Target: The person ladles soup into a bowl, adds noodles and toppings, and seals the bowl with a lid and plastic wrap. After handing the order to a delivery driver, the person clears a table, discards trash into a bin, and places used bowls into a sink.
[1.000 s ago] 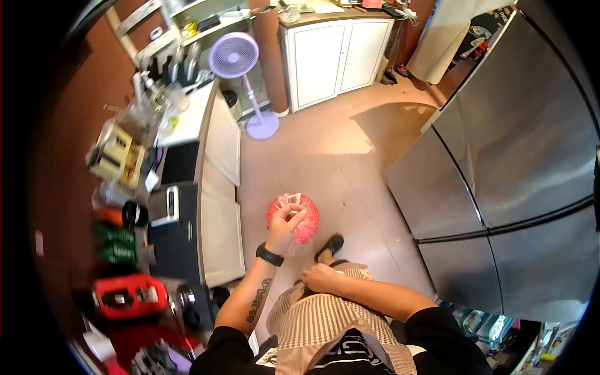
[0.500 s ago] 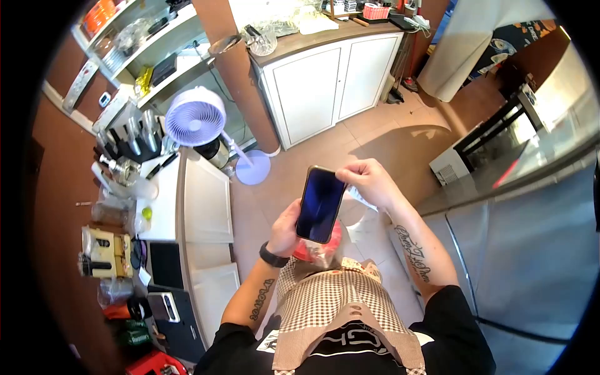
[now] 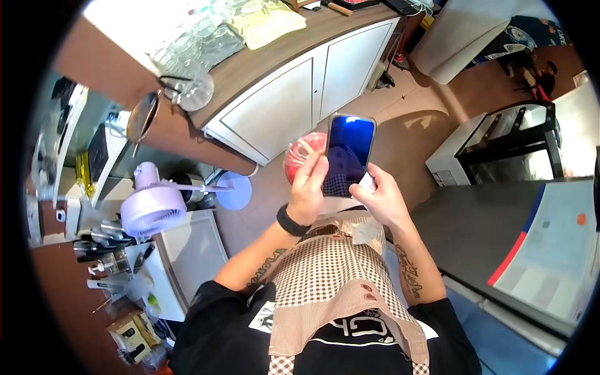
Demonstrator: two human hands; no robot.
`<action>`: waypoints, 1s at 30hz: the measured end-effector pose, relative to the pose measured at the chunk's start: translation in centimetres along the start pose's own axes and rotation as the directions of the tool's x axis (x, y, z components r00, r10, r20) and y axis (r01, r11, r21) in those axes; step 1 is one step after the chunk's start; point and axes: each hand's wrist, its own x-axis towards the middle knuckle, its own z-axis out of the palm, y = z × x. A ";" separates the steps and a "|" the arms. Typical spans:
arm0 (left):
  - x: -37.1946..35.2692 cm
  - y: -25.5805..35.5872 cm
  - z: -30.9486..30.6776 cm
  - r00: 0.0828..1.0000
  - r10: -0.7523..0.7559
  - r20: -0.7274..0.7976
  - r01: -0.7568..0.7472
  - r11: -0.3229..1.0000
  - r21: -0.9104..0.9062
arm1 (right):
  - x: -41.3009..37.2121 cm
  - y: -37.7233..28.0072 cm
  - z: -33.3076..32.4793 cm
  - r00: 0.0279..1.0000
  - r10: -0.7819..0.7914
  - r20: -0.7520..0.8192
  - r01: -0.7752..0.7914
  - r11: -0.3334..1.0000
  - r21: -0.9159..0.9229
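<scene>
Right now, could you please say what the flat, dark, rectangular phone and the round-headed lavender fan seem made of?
The phone looks glass-fronted and glossy, mirroring the checked apron; its rim's material is unclear. The fan looks like smooth plastic, evenly coloured with a soft sheen.

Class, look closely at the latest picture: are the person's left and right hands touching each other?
Apart. The head view shows the lower screen of the phone between the left hand and the right hand.

Phone held up in both hands

The left hand and right hand grip the phone near its lower edge.
</scene>
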 end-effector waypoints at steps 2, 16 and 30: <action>5.1 1.2 0.5 0.998 -0.054 -0.028 0.053 0.998 -0.030 | 5.1 0.5 -2.0 0.998 -0.065 -0.002 0.065 0.998 -0.012; 29.5 -4.0 3.5 0.867 0.147 -0.476 -0.242 0.960 -0.144 | 35.3 -0.9 -14.7 0.907 -0.167 0.387 0.318 0.873 -0.369; 38.9 -5.3 -1.7 0.855 0.121 -0.504 -0.139 0.990 0.001 | 51.0 2.4 -15.3 0.771 -0.021 0.636 -0.218 0.931 0.294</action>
